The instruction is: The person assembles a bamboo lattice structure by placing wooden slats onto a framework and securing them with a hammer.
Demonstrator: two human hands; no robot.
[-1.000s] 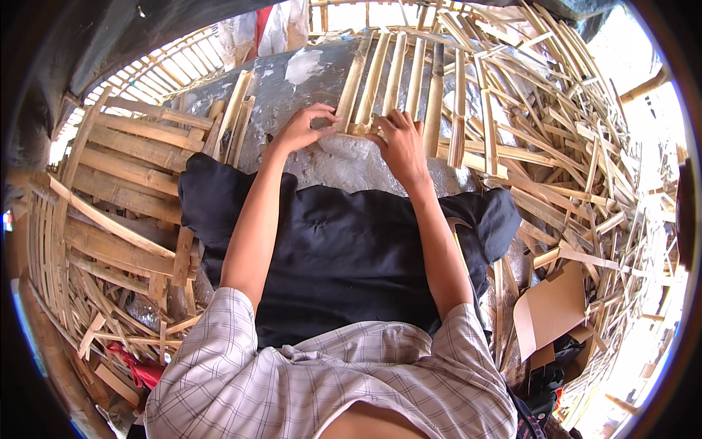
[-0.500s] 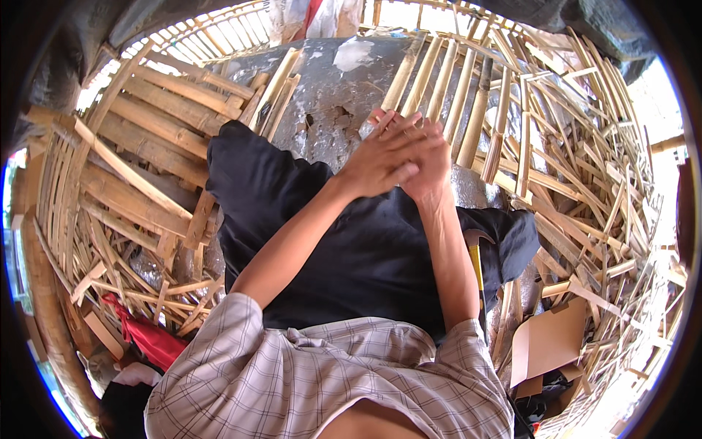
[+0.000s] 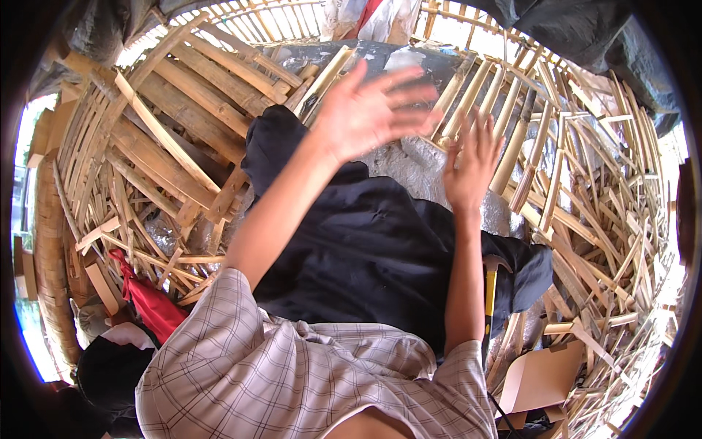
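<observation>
My left hand (image 3: 374, 111) is raised, its fingers spread and slightly blurred by motion, with nothing in it. A little apart to its right is my right hand (image 3: 474, 164), also empty, fingers stretched upward. Black cloth (image 3: 358, 241) covers my lap and knees below both hands. Beyond the hands, several bamboo strips (image 3: 488, 99) lie side by side on a grey, shiny sheet (image 3: 406, 172). A hammer (image 3: 491, 289) with a yellow and black handle lies beside my right forearm, touched by neither hand.
Wide split bamboo pieces (image 3: 186, 102) are stacked at the left. Thin bamboo offcuts (image 3: 607, 219) heap up along the right. An open cardboard box (image 3: 541, 377) stands at the lower right, and red cloth (image 3: 150, 300) lies at the lower left.
My hands were pressed together, one over the other; now they are apart with fingers spread. The left has moved up and left; the right sits slightly lower in the picture. The view has shifted.
</observation>
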